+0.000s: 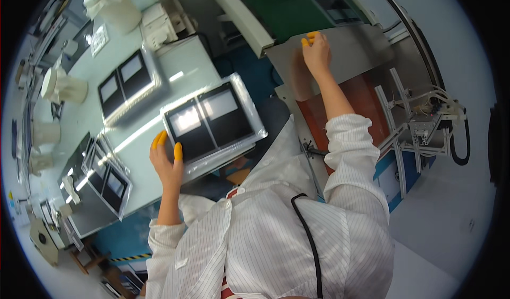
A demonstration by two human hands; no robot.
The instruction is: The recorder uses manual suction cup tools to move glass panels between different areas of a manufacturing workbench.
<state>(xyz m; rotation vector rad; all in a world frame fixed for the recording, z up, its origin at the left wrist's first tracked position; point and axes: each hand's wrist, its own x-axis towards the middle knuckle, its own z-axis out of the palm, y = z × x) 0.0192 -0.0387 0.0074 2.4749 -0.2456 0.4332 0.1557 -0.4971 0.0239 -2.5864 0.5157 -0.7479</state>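
My left hand [166, 158], with yellow finger cots, rests with spread fingers on the near edge of a clear plastic bag holding two dark flat panels [211, 121] on the pale green table [138, 139]. My right hand [316, 52], also in yellow finger cots, reaches far forward and touches the top edge of a grey metal plate [350, 46] on the machine at the right. The fingers of that hand curl over the plate's edge. I wear a white striped coat.
A second bagged pair of panels [125, 83] lies farther back on the table, and a third [109, 179] at the left edge. White tape reels [64, 86] and a white bucket [114, 4] stand behind. An aluminium frame with cables [425, 129] is at the right.
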